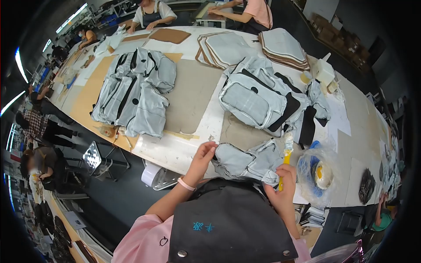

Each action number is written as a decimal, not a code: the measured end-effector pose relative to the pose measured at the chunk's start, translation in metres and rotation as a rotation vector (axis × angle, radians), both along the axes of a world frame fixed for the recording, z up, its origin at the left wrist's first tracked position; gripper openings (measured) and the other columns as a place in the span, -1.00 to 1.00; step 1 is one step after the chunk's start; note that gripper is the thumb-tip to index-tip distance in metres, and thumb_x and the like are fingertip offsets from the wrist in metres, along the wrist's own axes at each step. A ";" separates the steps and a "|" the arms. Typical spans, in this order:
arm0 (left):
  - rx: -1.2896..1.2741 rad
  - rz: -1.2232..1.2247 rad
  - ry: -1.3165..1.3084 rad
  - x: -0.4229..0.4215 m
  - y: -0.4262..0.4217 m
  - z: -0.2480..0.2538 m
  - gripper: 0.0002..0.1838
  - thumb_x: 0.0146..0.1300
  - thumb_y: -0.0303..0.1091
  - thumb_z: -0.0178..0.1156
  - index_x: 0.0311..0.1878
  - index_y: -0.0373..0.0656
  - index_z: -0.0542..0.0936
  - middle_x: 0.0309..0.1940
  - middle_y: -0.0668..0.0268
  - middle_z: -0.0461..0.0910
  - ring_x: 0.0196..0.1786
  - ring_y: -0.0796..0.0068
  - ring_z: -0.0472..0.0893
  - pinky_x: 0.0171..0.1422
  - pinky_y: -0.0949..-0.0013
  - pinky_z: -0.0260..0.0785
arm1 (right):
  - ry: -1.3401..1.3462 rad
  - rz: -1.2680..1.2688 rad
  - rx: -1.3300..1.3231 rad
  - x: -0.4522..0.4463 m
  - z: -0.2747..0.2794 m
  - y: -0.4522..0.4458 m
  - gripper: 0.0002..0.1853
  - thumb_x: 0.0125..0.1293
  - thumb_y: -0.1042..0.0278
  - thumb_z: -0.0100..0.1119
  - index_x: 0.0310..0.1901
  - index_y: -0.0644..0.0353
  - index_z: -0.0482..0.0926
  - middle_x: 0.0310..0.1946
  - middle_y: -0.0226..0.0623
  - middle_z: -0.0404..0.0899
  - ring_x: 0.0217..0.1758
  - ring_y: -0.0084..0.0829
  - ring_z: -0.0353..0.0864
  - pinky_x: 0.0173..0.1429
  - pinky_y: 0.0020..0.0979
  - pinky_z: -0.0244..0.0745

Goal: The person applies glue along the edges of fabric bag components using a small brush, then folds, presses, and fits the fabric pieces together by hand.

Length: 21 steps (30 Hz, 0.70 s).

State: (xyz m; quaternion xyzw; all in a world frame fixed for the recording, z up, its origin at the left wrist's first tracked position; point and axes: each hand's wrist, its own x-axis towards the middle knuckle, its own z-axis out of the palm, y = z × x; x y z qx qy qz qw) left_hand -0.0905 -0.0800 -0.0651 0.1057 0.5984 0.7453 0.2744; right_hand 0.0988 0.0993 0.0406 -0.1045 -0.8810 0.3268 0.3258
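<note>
A pale grey fabric piece with dark seams (pixel 234 160) lies at the table's near edge. At its left end is my left hand (pixel 204 157), thumb and fingertips closed on the fabric's edge. My right hand (pixel 286 179) holds a brush with a yellow handle (pixel 287 158), bristles pointing away from me, beside the fabric's right end. Beyond it sits a larger grey sewn bag piece with black strips (pixel 252 98). More grey bag pieces (pixel 131 94) are laid out on the left.
Stacked grey panels (pixel 284 46) stand at the far side. A plastic-wrapped bowl (pixel 323 173) is to the right, a white container (pixel 323 72) behind it. People work across the table and at the left. A stool (pixel 93 158) stands at lower left.
</note>
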 end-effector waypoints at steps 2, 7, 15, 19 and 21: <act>0.065 -0.123 -0.096 0.007 0.002 -0.009 -0.73 0.38 -0.41 -0.02 0.10 -0.25 0.41 -0.05 0.34 0.49 0.04 0.59 0.41 0.18 0.48 0.24 | -0.034 -0.006 0.009 0.000 -0.004 0.004 -0.56 -0.26 0.61 0.28 -0.23 0.26 0.39 -0.19 -0.12 0.41 -0.15 -0.11 0.38 -0.05 -0.27 0.30; 0.049 -0.160 -0.013 0.002 0.003 -0.007 -0.76 0.34 -0.49 0.01 0.05 -0.28 0.44 -0.12 0.33 0.53 -0.08 0.58 0.47 0.06 0.51 0.31 | -0.067 -0.074 -0.003 0.004 -0.008 0.014 -0.56 -0.23 0.60 0.32 -0.22 0.27 0.40 -0.17 -0.12 0.41 -0.12 -0.11 0.39 -0.02 -0.27 0.30; -0.029 -0.292 0.903 0.026 0.005 0.108 -0.59 0.06 -0.41 0.32 -0.01 -0.25 0.47 -0.07 0.15 0.51 -0.03 0.19 0.50 0.08 0.24 0.33 | -0.039 0.148 -0.011 -0.020 0.007 -0.006 -0.54 -0.19 0.51 0.40 -0.20 0.26 0.42 -0.14 -0.15 0.42 -0.09 -0.10 0.39 0.00 -0.25 0.32; -0.132 -0.444 1.001 0.034 0.023 0.104 -0.48 -0.04 -0.28 0.42 -0.01 -0.22 0.48 -0.06 0.14 0.52 0.00 0.07 0.49 0.08 0.16 0.35 | -0.041 0.210 0.046 -0.036 0.003 -0.015 -0.54 -0.19 0.47 0.41 -0.18 0.26 0.45 -0.13 -0.18 0.42 -0.09 -0.10 0.37 0.00 -0.24 0.32; -0.225 -0.479 0.963 0.032 0.017 0.089 -0.47 -0.05 -0.28 0.41 0.01 -0.19 0.48 -0.07 0.16 0.54 -0.03 0.08 0.51 0.06 0.16 0.36 | -0.097 0.182 0.027 -0.034 -0.005 -0.015 -0.55 -0.15 0.44 0.40 -0.16 0.26 0.47 -0.14 -0.19 0.41 -0.09 -0.12 0.36 0.00 -0.26 0.31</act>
